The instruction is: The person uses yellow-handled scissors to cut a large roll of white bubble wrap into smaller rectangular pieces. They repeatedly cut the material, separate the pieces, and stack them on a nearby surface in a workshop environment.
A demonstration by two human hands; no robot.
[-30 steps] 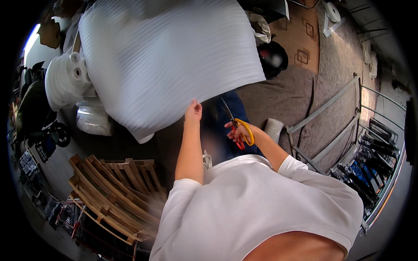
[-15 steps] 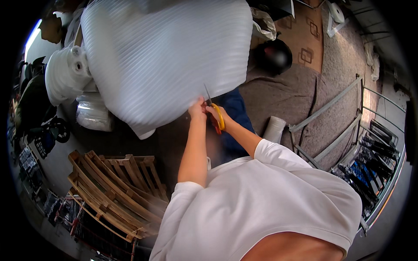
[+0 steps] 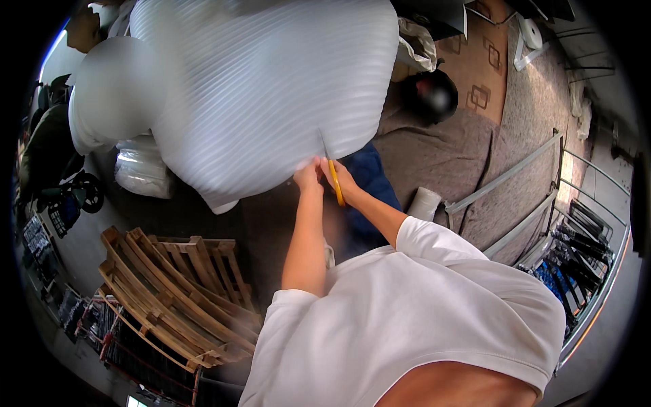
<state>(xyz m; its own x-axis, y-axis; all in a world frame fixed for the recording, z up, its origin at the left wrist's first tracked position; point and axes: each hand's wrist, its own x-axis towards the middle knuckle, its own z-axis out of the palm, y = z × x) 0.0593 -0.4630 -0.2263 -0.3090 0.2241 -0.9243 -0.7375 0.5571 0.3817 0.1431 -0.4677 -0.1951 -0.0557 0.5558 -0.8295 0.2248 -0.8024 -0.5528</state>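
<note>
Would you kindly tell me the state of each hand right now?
Left hand: closed, pinching the near edge of the ribbed white foam sheet.
Right hand: closed, holding yellow-handled scissors.

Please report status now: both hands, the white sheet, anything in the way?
Left hand at near edge of white ribbed sheet, grip unclear. Right hand holding yellow-handled scissors, blade over sheet. Left hand close beside scissors; no other obstruction visible.

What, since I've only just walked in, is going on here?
A person is working with scissors at a large, ridged white sheet. The right hand holds the scissors by the yellow handle, with a blade showing against the sheet near its lower edge. The left hand is close beside it at that edge, seemingly pinching it. Wooden pallets are at the lower left.
</note>
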